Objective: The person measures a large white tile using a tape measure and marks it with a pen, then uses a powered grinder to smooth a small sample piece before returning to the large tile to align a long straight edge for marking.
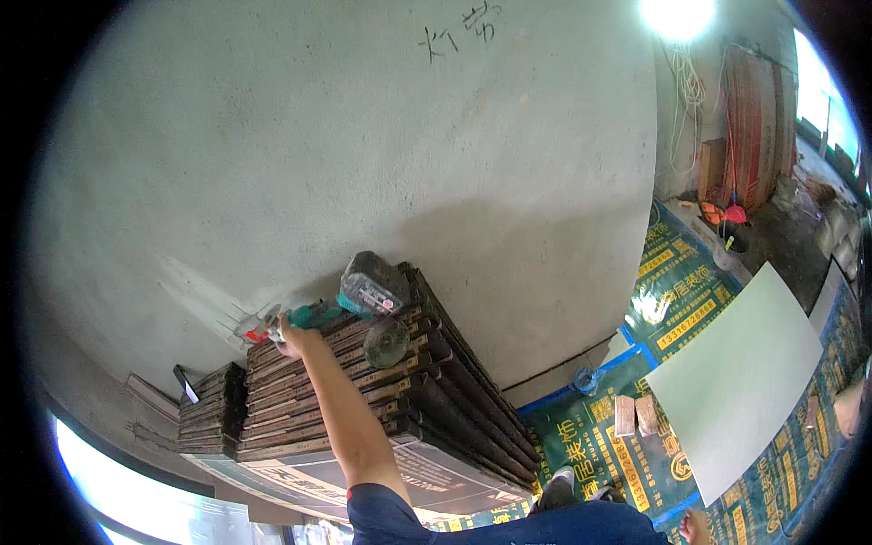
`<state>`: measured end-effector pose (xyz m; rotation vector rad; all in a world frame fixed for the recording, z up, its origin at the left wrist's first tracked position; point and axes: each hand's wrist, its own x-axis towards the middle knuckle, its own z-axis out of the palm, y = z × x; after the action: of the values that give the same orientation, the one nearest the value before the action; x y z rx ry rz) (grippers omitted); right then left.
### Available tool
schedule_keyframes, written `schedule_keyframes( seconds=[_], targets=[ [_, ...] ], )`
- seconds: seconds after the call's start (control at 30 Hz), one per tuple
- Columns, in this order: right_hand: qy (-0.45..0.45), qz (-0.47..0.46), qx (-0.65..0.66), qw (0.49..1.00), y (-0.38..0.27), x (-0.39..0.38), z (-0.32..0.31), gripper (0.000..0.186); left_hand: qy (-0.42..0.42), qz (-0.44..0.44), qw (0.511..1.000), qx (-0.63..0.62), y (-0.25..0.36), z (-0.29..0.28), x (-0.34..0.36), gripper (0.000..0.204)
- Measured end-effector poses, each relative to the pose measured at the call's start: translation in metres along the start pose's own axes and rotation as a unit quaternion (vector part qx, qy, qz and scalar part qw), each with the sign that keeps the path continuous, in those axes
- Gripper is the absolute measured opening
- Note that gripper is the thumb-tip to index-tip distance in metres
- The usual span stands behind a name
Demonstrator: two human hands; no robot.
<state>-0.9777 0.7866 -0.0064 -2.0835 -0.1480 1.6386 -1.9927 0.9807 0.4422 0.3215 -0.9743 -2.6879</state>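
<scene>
My left hand (290, 339) reaches far out over a stack of flat cartons. Its fingers are closed round the front end of a teal cordless angle grinder (316, 315), where something red and metallic shows. The tool's dark battery (371, 283) points to the right, near the wall. A round, grey, see-through disc (386, 343) lies on the carton edges just nearer to me. Low at the bottom edge, my right hand (695, 527) hangs beside my body, mostly cut off; its fingers cannot be made out.
The carton stack (327, 400) leans along a grey plastered wall (363, 136). Green printed floor sheeting (590, 440) lies to the right, with a large white board (740, 381) and two small blocks (635, 416). Another person's limb (849, 409) shows at the right rim. A bright lamp (678, 14) hangs above.
</scene>
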Motion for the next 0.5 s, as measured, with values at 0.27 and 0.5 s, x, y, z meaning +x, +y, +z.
schedule_keyframes(
  seconds=[0.27, 0.5],
  targets=[
    [-0.124, -0.158, -0.1, 0.975, -0.078, -0.027, 0.134, 0.03, 0.042, 0.073, 0.953, 0.29, -0.001, 0.006, 0.002, 0.068],
    [-0.107, -0.164, -0.136, 0.971, -0.094, -0.034, 0.164, 0.025, -0.201, 0.047, 0.891, 0.405, 0.021, -0.016, 0.01, 0.061]
  ],
)
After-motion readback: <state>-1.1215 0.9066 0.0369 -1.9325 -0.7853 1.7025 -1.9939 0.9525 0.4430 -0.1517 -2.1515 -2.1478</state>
